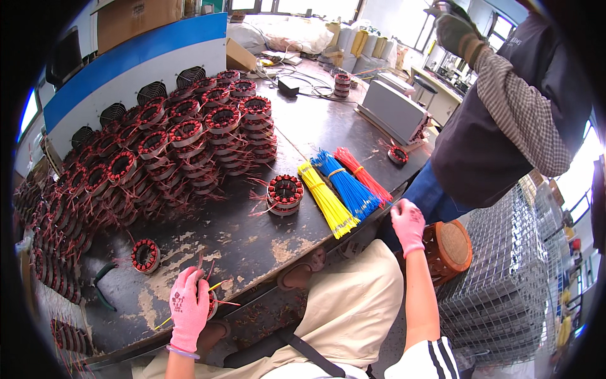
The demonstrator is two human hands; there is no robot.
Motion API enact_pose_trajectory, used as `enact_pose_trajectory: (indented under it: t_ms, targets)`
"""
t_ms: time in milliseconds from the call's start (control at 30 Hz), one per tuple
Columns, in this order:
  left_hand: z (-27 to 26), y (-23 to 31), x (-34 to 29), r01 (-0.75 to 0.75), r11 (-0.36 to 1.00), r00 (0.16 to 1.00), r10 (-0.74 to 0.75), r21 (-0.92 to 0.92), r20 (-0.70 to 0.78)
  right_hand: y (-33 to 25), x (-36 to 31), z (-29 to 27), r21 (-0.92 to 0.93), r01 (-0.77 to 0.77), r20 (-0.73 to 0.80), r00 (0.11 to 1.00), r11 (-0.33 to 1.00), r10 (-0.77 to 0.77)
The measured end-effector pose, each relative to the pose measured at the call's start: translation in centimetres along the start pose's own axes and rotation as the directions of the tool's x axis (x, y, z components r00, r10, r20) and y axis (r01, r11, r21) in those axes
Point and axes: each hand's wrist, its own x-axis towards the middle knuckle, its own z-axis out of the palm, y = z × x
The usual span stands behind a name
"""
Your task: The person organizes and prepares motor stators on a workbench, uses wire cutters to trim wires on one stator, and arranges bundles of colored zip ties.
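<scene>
My left hand, in a pink glove, is closed around a small wound stator at the front edge of the table. Red leads and a yellow wire stick out from it; the glove hides much of the ring. My right hand, also gloved in pink, pinches what looks like a blue wire, just off the end of the blue wire bundle. Alongside lie a yellow wire bundle and a red wire bundle, each tied round. Left of them stands a short stack of stators.
Many stacked stators fill the table's left and back. A single stator and green-handled pliers lie at the near left. A co-worker stands at the right, by an orange-brown stool and wire mesh cages.
</scene>
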Motion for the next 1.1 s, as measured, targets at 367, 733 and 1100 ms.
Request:
enact_pose_trajectory:
  t_ms: [367,733,1100]
  targets:
    - [-2.5,11.3,1.2,-0.662,0.601,0.657,0.753,0.447,-0.040,-20.2,-14.7,-9.3,0.853,0.310,0.139,0.641,0.420,-0.755]
    - [-5.3,8.1,-2.7,-0.432,0.789,0.900,0.409,0.438,0.150,-23.8,-17.0,-5.4,0.462,0.854,-0.036,0.289,0.240,-0.957]
    - [-5.4,4.3,-2.7,-0.115,0.968,0.983,0.143,0.222,-0.117,-26.6,-14.6,-0.1,0.789,0.519,0.050,0.479,0.329,-0.876]
